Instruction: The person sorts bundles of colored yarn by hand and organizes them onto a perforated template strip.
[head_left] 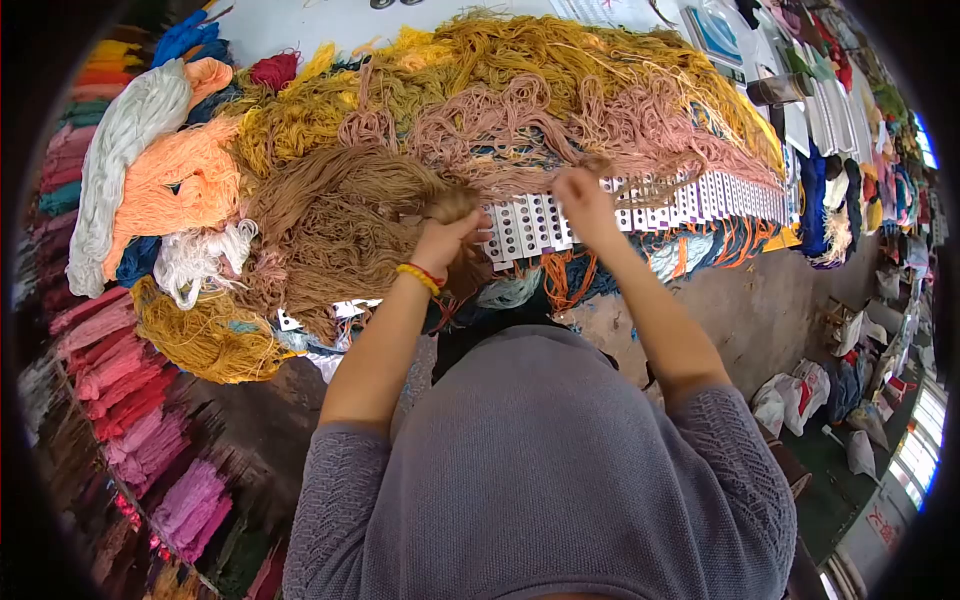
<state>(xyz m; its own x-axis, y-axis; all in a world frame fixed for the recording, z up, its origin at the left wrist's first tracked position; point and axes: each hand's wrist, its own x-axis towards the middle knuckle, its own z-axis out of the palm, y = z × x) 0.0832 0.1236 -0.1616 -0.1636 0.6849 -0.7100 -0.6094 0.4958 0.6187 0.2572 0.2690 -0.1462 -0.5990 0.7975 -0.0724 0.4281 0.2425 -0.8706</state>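
My left hand is closed round a bundle of brown yarn, which spreads in a thick tangled heap to its left. A yellow and red band circles that wrist. My right hand has its fingers pinched together on thin brown strands, a few of which loop out to its right; the fingertips are partly hidden. Between and below the hands runs a row of white cards with punched holes. Orange and blue threads hang under the cards. Pink yarn lies just beyond them.
Mustard-yellow yarn covers the far part of the table. Peach yarn and pale grey yarn are piled at the left. Racks of pink skeins stand lower left. Plastic bags sit on the floor at right.
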